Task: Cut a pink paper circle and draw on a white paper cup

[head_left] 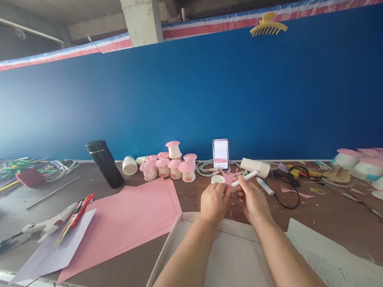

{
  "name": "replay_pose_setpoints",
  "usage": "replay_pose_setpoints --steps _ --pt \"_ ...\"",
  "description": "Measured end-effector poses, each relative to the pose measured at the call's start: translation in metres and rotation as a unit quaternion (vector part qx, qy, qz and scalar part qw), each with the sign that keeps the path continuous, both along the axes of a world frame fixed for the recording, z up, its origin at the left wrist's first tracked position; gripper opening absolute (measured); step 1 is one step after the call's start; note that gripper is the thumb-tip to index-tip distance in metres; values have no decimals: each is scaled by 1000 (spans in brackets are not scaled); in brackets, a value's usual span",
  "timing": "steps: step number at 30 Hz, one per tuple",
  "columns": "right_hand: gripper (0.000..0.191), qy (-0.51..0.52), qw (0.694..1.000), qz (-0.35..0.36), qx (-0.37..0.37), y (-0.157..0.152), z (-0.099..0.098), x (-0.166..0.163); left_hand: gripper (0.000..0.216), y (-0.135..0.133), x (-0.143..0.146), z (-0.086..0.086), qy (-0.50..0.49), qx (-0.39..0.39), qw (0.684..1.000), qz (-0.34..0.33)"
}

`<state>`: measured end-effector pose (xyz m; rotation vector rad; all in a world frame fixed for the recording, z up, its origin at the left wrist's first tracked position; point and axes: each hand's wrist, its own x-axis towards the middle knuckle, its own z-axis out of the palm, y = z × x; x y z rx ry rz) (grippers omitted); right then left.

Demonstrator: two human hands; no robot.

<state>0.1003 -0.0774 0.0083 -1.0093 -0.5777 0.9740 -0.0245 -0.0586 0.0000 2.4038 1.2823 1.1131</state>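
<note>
Out in front of me, beyond a white box lid or tray (181, 231), both my hands are close together. My left hand (213, 202) is closed, pinching a small cut piece of pink paper (228, 177) with pointed ends. Between the fingers of my right hand (252, 198) is a slim white pen-like tube (251, 176), held slantwise over the pink piece; whether its tip touches the paper is not clear. Just behind my left hand sits a white paper cup (217, 179). A second white tube with a blue label (265, 186) lies to the right.
Pink-topped paper cups (175, 166) cluster behind, near a black bottle (105, 164). Pink sheets (128, 222), a glue gun (51, 222) and a red utility knife (78, 215) lie left. A phone (220, 153) leans on the blue partition (188, 91); stacked cups (255, 167) lie right.
</note>
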Motion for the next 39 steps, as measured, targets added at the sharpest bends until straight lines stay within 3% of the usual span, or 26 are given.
replay_pose_setpoints --steps 10,15,19,26,29,33,35,39 --pt "48 -141 987 -40 -62 4 -16 1 50 -9 6 -1 96 -119 988 6" --pt "44 8 989 -132 -59 11 -17 29 53 -10 7 -5 91 -156 983 24" --pt "42 32 988 -141 -52 11 -14 44 43 -7 3 -7 57 -163 985 3" --pt "40 48 990 -130 -22 7 -7 32 27 -8 6 -7 87 -181 980 -8" --pt "44 41 991 -126 -13 5 -4 30 33 -9 6 -7 42 -154 987 21" --pt "48 43 992 -122 -8 4 -5 29 34 -3 3 -4 -95 -66 986 121" --pt "48 47 992 -120 -12 5 -7 28 47 2 1 -2 -130 -73 976 161" --pt "47 47 993 -111 -14 7 -9 27 92 14 7 -1 -123 -189 957 181"
